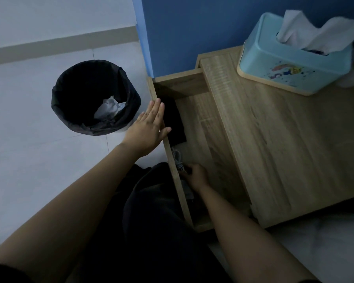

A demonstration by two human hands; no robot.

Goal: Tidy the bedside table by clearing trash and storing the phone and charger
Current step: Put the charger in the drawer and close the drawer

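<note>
both hands work the open drawer (194, 111): my right hand (194, 176) closes on the limp, light charger (178, 160) near its front edge, my left hand (149, 129) flat and empty on that edge

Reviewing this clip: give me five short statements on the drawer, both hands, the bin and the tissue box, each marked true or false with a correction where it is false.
1. The wooden bedside drawer is pulled open. True.
2. The flat black phone lies on the table top. False: it lies inside the drawer, by the front panel.
3. The left hand rests open and flat on the drawer's front edge. True.
4. The round black-lined waste bin is empty. False: crumpled white paper lies in it.
5. The right hand is on the light blue tissue box. False: it is inside the drawer, at the grey charger cable.
</note>
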